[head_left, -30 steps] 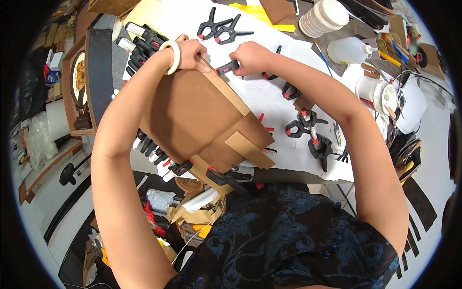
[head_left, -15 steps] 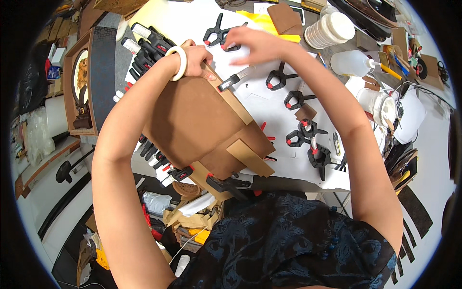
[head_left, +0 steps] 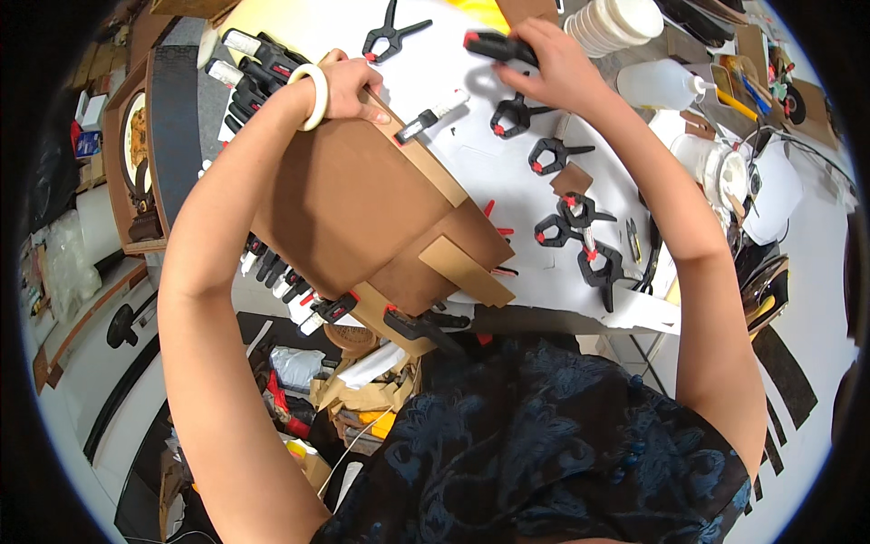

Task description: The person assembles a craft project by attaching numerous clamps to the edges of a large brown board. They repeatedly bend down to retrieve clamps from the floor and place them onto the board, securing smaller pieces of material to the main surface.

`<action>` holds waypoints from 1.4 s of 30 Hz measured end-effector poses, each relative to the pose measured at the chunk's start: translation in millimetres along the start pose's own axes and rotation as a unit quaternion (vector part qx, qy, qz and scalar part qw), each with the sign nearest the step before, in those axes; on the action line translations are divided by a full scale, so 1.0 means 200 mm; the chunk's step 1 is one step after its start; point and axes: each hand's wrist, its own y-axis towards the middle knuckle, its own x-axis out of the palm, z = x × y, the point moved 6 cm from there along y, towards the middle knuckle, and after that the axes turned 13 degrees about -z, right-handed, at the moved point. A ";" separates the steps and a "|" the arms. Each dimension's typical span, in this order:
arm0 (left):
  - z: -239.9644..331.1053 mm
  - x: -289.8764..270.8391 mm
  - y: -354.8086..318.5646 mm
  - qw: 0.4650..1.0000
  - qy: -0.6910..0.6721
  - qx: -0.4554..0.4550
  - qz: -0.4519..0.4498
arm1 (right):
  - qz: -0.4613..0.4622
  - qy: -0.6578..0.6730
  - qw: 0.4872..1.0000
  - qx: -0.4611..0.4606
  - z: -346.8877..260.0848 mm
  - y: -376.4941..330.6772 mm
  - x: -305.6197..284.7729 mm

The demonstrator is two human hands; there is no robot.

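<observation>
My left hand [head_left: 349, 91], with a cream bangle at the wrist, grips the far corner of a large brown leather-like panel [head_left: 353, 190] and the tan strip [head_left: 430, 172] along its edge. My right hand [head_left: 564, 71] is raised over the table's far side, closed around a black spring clamp [head_left: 503, 47] with red tips. A clamp with a clear handle [head_left: 433, 116] bites the strip beside my left hand. A shorter tan strip [head_left: 467, 272] lies across the panel's near right part. More black clamps [head_left: 332, 308] hold its left and near edges.
Several spring clamps [head_left: 560, 157] lie on white paper right of the panel. A small brown square [head_left: 572, 179] and a cutter [head_left: 633, 240] are among them. White tubs [head_left: 625, 23] and a squeeze bottle [head_left: 660, 84] stand at the far right. A framed box [head_left: 136, 154] is at left.
My right hand has picked up a spring clamp from the far side of the table and moved right with it. My left hand keeps its grip on the panel's corner.
</observation>
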 end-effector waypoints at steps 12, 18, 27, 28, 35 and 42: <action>-0.01 -0.01 -0.02 0.998 -0.003 0.004 0.055 | -0.231 0.054 0.960 -0.151 -0.21 -0.06 0.58; 0.03 -0.04 -0.01 0.999 0.016 0.017 0.026 | -0.307 -0.012 0.931 -0.199 -0.28 -0.01 0.58; 0.01 -0.03 -0.01 1.000 0.000 0.008 0.017 | 0.074 0.183 0.978 -0.071 -0.33 -0.35 0.24; 0.01 -0.03 -0.01 1.000 0.006 0.010 0.022 | 0.056 0.264 0.962 0.029 -0.29 -0.43 0.30; 0.00 -0.01 0.00 1.000 0.016 -0.009 0.000 | 0.082 0.007 0.996 0.024 -0.05 -0.38 0.20; 0.03 -0.07 0.02 1.000 -0.004 -0.014 -0.023 | -0.182 -0.235 0.947 -0.124 0.11 -0.08 0.32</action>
